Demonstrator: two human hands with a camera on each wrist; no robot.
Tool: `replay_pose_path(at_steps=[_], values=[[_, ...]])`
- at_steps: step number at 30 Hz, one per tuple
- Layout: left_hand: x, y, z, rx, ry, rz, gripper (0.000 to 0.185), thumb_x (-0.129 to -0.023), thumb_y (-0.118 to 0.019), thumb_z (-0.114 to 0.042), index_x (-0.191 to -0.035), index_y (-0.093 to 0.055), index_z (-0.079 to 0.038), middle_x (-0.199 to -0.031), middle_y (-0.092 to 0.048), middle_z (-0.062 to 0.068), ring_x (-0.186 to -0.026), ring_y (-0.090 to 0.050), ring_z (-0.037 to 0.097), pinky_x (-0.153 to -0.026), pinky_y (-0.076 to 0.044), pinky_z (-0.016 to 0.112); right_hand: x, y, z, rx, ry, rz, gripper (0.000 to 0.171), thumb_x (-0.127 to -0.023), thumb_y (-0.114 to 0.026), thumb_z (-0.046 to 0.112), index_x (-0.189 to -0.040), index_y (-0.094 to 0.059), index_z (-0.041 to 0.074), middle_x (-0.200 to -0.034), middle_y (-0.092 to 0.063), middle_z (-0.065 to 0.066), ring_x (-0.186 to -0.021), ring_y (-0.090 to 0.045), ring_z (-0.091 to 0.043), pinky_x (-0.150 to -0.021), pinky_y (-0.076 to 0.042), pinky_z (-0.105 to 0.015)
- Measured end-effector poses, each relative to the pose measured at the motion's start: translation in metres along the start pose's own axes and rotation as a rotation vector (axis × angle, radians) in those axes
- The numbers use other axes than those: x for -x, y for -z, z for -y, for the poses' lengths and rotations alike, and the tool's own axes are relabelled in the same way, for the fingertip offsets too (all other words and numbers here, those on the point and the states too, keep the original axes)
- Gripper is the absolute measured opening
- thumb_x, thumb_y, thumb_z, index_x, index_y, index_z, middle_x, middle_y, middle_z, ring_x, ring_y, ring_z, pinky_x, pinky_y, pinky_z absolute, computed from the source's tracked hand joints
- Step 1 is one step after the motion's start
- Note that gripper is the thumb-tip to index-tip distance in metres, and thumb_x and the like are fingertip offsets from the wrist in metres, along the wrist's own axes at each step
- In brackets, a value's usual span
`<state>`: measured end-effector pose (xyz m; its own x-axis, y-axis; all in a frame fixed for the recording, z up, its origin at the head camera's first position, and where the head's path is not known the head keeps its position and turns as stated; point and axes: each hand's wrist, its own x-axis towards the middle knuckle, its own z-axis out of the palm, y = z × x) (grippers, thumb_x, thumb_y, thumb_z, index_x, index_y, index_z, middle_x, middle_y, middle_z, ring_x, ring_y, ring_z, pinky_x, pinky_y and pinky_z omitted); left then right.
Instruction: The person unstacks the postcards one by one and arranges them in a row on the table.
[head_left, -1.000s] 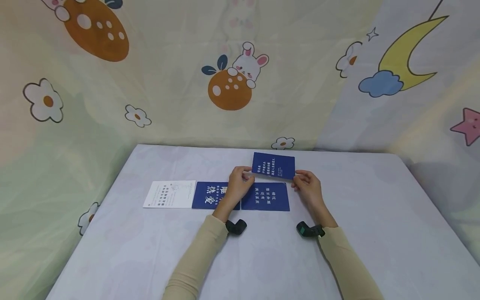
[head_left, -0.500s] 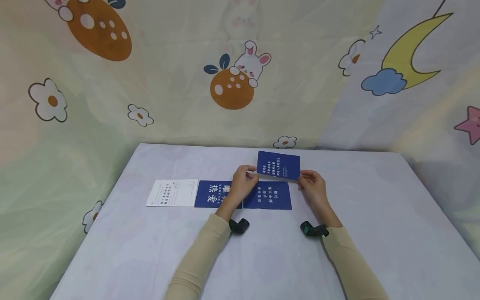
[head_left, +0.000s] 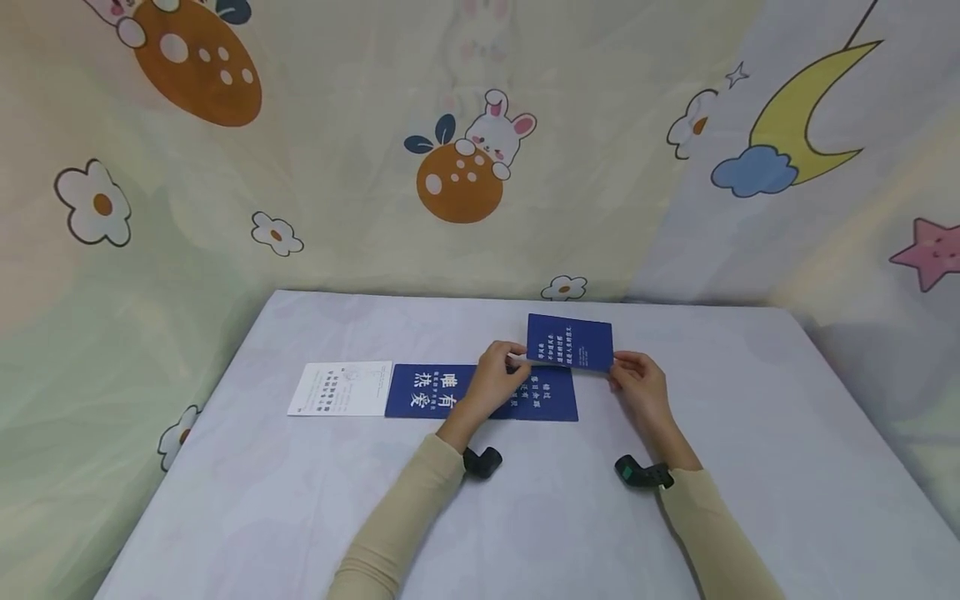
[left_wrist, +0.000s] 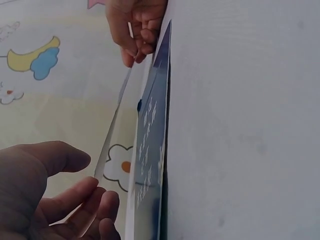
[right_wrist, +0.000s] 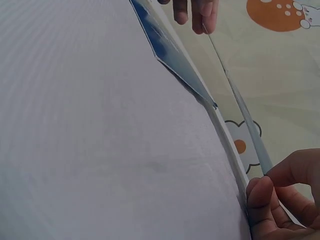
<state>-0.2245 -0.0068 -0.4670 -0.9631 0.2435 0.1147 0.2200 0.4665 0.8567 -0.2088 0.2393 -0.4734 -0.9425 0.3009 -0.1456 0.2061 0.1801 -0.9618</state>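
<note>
A dark blue card point(head_left: 570, 340) with white writing is held up at a tilt over the far part of the table. My left hand point(head_left: 495, 379) has its fingertips at the card's lower left corner; in the left wrist view its thumb stands just off the edge. With thumb and fingers my right hand point(head_left: 641, 387) pinches the lower right corner. Beneath, a row lies flat: a white card point(head_left: 341, 389) with dark print at the left, a blue card point(head_left: 423, 392) with large characters, and another blue card point(head_left: 551, 404), partly hidden by the left hand and the held card.
The cards lie on a pale cloth-covered table point(head_left: 540, 517). Behind it rises a printed fabric backdrop point(head_left: 337, 125) with bunnies, flowers and a moon. Black wrist cameras sit at the left wrist point(head_left: 483, 462) and right wrist point(head_left: 641, 473).
Both hands have carried the held blue card to the right and slightly nearer. It now overlaps the upper edge of the right-hand blue card below, and more of the middle card's characters show.
</note>
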Motion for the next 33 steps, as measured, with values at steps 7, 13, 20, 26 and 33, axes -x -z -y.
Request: replay_pose_path(at_steps=[7, 13, 20, 26, 33], values=[[0.009, -0.01, -0.003, -0.022, 0.038, 0.05, 0.033, -0.095, -0.062, -0.019, -0.125, -0.06, -0.004, -0.121, -0.056, 0.009, -0.101, -0.054, 0.018, -0.084, -0.05, 0.03, 0.009, 0.013, -0.007, 0.036, -0.022, 0.021, 0.038, -0.096, -0.054, 0.004, -0.132, -0.047, -0.007, -0.105, -0.055, -0.007, -0.073, -0.055, 0.0, -0.066, -0.05, -0.014], [0.009, -0.015, -0.01, -0.027, 0.012, 0.079, 0.035, -0.094, -0.064, -0.02, -0.125, -0.06, -0.004, -0.118, -0.056, 0.009, -0.099, -0.054, 0.016, -0.081, -0.05, 0.026, 0.01, 0.027, -0.012, 0.05, 0.022, 0.026, 0.037, -0.095, -0.054, 0.003, -0.13, -0.048, -0.008, -0.1, -0.057, -0.003, -0.073, -0.056, 0.0, -0.066, -0.05, -0.015], [0.011, -0.019, -0.017, -0.02, -0.016, 0.131, 0.034, -0.093, -0.064, -0.021, -0.123, -0.061, -0.004, -0.116, -0.056, 0.007, -0.098, -0.055, 0.014, -0.082, -0.049, 0.024, 0.02, 0.041, -0.01, 0.087, 0.021, 0.037, 0.039, -0.096, -0.053, 0.004, -0.132, -0.046, -0.008, -0.105, -0.056, -0.005, -0.074, -0.055, 0.002, -0.067, -0.049, -0.014], [0.014, -0.023, -0.023, -0.019, -0.012, 0.159, 0.032, -0.094, -0.064, -0.02, -0.122, -0.063, -0.005, -0.117, -0.057, 0.007, -0.098, -0.055, 0.014, -0.082, -0.048, 0.024, 0.026, 0.053, -0.01, 0.12, 0.042, 0.052, 0.039, -0.096, -0.053, 0.005, -0.132, -0.046, -0.009, -0.103, -0.057, -0.003, -0.074, -0.056, 0.004, -0.067, -0.05, -0.014], [0.017, -0.028, -0.03, -0.055, -0.03, 0.197, 0.034, -0.093, -0.065, -0.021, -0.123, -0.064, -0.004, -0.119, -0.058, 0.009, -0.104, -0.056, 0.018, -0.088, -0.049, 0.027, 0.025, 0.061, -0.014, 0.168, 0.052, 0.023, 0.037, -0.096, -0.054, 0.006, -0.129, -0.048, -0.009, -0.098, -0.059, 0.0, -0.073, -0.057, 0.002, -0.066, -0.051, -0.015]])
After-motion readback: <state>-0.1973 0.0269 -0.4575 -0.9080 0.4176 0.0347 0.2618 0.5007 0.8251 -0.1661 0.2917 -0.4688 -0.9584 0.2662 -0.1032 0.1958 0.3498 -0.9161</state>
